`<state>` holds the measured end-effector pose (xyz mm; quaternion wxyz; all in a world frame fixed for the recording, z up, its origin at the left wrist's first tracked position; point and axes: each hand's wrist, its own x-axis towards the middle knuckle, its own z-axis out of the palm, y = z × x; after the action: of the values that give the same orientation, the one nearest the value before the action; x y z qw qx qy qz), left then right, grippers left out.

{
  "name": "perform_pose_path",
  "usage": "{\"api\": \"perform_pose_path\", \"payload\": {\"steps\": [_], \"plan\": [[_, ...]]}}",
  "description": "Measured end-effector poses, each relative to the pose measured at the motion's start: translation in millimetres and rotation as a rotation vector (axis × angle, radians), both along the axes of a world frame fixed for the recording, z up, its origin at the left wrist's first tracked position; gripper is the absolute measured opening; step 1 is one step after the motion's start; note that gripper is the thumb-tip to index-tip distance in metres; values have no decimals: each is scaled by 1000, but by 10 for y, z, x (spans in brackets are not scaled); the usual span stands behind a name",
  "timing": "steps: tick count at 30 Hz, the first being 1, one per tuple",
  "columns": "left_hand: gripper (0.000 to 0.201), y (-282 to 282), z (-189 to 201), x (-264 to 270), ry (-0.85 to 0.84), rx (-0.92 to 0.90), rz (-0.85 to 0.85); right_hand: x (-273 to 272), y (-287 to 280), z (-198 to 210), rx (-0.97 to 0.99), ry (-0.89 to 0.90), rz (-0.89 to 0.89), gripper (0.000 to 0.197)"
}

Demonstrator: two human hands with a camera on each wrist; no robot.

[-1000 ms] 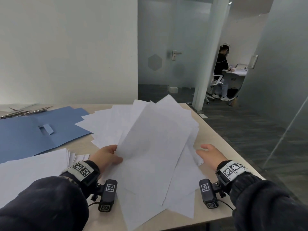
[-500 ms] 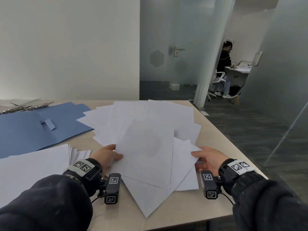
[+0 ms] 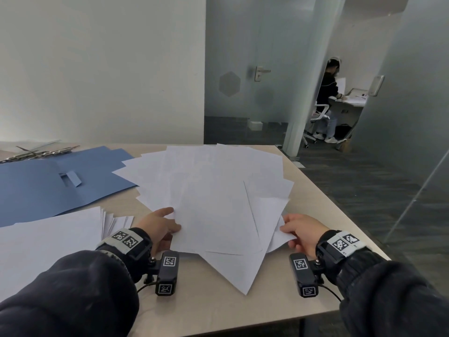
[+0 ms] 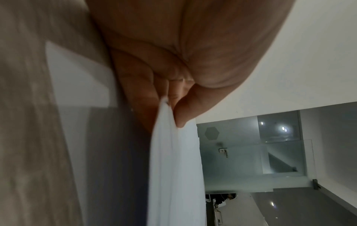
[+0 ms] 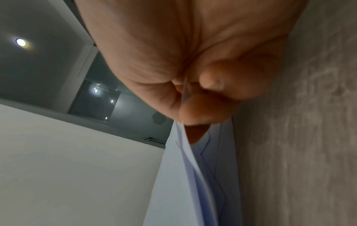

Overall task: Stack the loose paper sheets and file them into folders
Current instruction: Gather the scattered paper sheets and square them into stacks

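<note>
A fanned pile of loose white paper sheets [image 3: 213, 195] lies across the middle of the beige table [image 3: 243, 310]. My left hand [image 3: 161, 226] pinches the pile's near left edge, thumb on top; the left wrist view shows the sheets [image 4: 173, 160] caught between thumb and fingers. At the near right edge my right hand [image 3: 297, 231] pinches several sheets, seen in the right wrist view as paper edges [image 5: 195, 168] under the thumb. An open blue folder [image 3: 43, 183] lies flat at the left. A neater stack of white sheets [image 3: 48, 234] sits in front of it.
Metal binder clips or fasteners [image 3: 36, 152] lie at the table's far left by the wall. The table's right edge drops to a dark floor [image 3: 364, 190]. Behind a glass partition, a person [image 3: 329, 93] sits at another desk.
The sheets that my left hand held raised have come down flat onto the pile. My right hand has moved in and taken hold of the pile's right edge. Both hands drew slightly nearer.
</note>
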<state>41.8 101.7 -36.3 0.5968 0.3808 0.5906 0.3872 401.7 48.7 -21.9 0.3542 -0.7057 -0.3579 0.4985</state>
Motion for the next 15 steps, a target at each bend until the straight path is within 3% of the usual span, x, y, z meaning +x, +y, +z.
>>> {"api": "perform_pose_path", "payload": {"steps": [7, 11, 15], "plan": [[49, 5, -18, -10, 24, -21, -31, 191, 89, -8, 116, -104, -291, 24], [46, -21, 2, 14, 33, -18, -43, 140, 47, -83, 31, -92, -161, 29], [43, -26, 20, 10, 39, -30, -36, 269, 40, -10, 6, -184, -154, 39]]}}
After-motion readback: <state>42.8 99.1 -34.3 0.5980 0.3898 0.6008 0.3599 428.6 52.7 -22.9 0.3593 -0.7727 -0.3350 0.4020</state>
